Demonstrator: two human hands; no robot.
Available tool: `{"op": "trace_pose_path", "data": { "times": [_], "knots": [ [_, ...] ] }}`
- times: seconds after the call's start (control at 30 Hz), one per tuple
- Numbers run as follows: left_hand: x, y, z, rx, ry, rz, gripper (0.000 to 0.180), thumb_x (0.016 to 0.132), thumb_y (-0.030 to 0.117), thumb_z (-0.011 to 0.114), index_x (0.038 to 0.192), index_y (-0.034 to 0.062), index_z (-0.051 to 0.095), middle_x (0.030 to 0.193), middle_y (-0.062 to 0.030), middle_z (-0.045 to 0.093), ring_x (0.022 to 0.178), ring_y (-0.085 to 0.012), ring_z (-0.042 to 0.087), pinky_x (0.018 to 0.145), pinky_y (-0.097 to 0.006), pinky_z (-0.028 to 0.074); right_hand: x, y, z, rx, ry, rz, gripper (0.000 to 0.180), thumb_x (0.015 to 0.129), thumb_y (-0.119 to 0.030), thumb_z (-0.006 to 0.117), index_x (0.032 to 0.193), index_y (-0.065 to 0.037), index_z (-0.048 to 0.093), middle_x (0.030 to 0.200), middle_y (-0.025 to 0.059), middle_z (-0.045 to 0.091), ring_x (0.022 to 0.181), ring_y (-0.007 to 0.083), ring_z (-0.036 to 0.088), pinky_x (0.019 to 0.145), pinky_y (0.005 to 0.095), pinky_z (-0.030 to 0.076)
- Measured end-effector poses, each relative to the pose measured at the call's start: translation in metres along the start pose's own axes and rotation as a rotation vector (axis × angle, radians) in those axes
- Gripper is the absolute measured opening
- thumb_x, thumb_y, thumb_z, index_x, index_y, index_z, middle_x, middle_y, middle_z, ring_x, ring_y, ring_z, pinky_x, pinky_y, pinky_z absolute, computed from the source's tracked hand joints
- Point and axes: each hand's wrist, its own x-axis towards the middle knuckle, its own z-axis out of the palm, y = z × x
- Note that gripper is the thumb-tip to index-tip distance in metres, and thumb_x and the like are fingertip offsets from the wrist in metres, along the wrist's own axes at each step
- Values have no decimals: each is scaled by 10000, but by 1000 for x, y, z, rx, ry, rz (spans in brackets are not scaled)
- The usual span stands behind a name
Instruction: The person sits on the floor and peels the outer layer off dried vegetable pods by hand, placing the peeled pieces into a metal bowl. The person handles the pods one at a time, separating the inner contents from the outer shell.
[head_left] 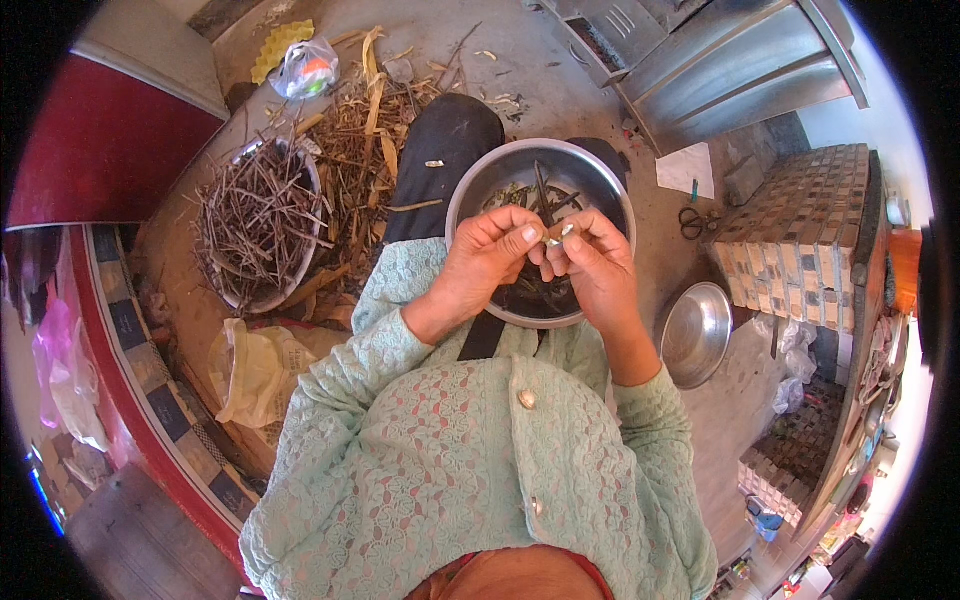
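Head view: both hands — left hand [487,262], right hand [597,262] — pinch a small pale stalk piece [556,236] in closed fingers above the round steel bowl [470,188].

So there's a tiny pale bit of stem [553,238] pinched between both thumbs right over a round steel bowl [470,195] sitting on the lap, and the bowl's got a loose heap of dark thin stalk pieces [541,195] lying crisscross inside it.
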Motion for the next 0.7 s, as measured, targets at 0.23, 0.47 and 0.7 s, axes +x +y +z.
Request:
{"op": "trace_pose_path", "data": {
  "times": [0.23, 0.47, 0.7],
  "knots": [
    [2, -3, -1, 147, -55, 153, 149, 934, 182, 553, 990, 52, 601, 770, 15, 593, 526, -3, 367, 449, -168, 272, 1, -2, -1, 46, 4, 14, 134, 904, -162, 580, 923, -35, 545, 765, 33, 560, 650, 101, 526, 620, 267, 476],
    [2, 0, -3, 281, -46, 232, 153, 932, 175, 558, 1016, 55, 605, 790, 23, 600, 575, 1, 381, 485, -160, 283, 1, -6, 0, -190, 12, -11, 127, 896, -150, 582, 905, -29, 546, 768, 37, 570, 659, 96, 538, 630, 243, 460],
    [4, -6, -5, 321, -30, 262, 139, 925, 123, 563, 1028, 37, 599, 824, 2, 615, 683, -38, 493, 597, -192, 413, 1, -8, 2, -43, 38, 77, 134, 905, -164, 565, 885, -34, 535, 714, 39, 561, 574, 87, 497, 542, 231, 439]
  ]
}}
